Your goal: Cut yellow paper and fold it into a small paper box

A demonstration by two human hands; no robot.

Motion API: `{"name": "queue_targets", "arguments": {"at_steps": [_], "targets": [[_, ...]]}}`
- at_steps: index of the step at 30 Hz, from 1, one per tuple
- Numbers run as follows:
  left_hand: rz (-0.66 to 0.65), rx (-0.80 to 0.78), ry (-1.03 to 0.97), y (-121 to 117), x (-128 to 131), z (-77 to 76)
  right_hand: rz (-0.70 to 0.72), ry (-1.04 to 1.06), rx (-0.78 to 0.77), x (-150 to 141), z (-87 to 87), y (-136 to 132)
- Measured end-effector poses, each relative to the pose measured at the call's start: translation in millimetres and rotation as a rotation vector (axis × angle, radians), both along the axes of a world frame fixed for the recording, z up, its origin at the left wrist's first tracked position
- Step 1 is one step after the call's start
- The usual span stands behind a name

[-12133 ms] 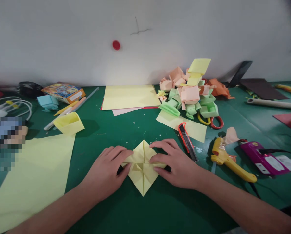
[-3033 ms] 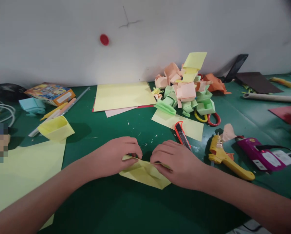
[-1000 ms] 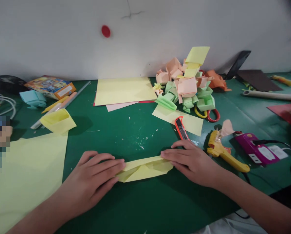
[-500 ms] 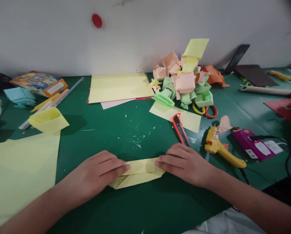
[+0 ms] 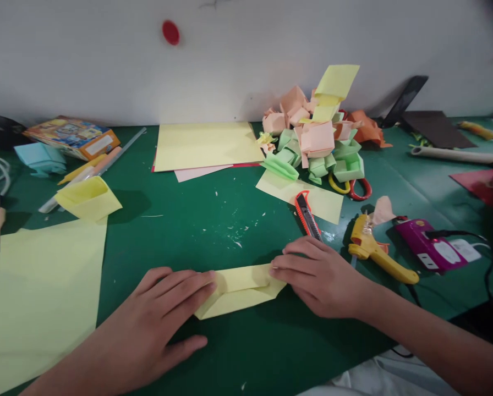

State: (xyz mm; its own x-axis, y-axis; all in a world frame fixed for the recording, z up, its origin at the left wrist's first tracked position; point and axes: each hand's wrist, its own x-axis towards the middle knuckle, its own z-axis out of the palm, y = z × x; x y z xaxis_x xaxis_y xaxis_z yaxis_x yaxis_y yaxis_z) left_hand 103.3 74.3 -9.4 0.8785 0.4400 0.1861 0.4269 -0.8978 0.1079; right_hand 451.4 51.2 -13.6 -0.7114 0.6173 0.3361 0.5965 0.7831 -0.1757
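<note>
A folded strip of pale yellow paper (image 5: 240, 291) lies on the green tabletop in front of me, its long flap folded over along the far side. My left hand (image 5: 168, 313) rests its outstretched fingers on the strip's left end, with the thumb spread apart on the near side. At the other end, my right hand (image 5: 321, 278) has its fingers curled together and closed on the paper; its thumb is mostly hidden. Just beyond the right hand lies an orange-red box cutter (image 5: 306, 214).
A yellow glue gun (image 5: 374, 250) and a purple power adapter (image 5: 430, 247) with cords lie right. Folded paper pieces (image 5: 316, 137) are heaped at the back beside scissors (image 5: 349, 187). Left are a large yellow sheet (image 5: 48, 291), a folded yellow paper pocket (image 5: 89, 201) and a printed box (image 5: 73, 137).
My left thumb has come off the paper and spread toward me, while the left fingers stay on the strip. The strip's flap now lies flatter. The view has shifted slightly.
</note>
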Motion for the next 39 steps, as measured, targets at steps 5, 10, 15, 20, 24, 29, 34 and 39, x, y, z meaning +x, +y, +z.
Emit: {"name": "queue_targets", "arguments": {"at_steps": [5,10,15,20,24,29,34,39], "targets": [[0.040,-0.016,-0.026,-1,10,-7.1,0.020,-0.036,-0.050,-28,12.6,9],[0.040,-0.012,-0.046,-1,13,-10.4,0.091,-0.260,-0.107,-53,17.4,18],[0.045,-0.007,-0.053,0,11,-10.2,0.086,-0.328,-0.092,-55,12.2,17],[0.048,-0.023,-0.062,2,9,-8.8,0.055,-0.325,-0.103,-49,7.5,14],[0.045,-0.030,-0.051,2,7,-10.4,0.026,-0.301,-0.080,-49,2.7,11],[0.064,-0.017,-0.086,2,6,-15.7,0.029,-0.287,-0.024,-53,-1.4,7],[0.045,-0.018,-0.061,1,6,-17.0,0.151,-0.232,0.000,-53,-5.8,8],[0.043,-0.024,-0.092,-1,8,-15.8,0.216,-0.103,-0.013,-51,-12.2,9]]}}
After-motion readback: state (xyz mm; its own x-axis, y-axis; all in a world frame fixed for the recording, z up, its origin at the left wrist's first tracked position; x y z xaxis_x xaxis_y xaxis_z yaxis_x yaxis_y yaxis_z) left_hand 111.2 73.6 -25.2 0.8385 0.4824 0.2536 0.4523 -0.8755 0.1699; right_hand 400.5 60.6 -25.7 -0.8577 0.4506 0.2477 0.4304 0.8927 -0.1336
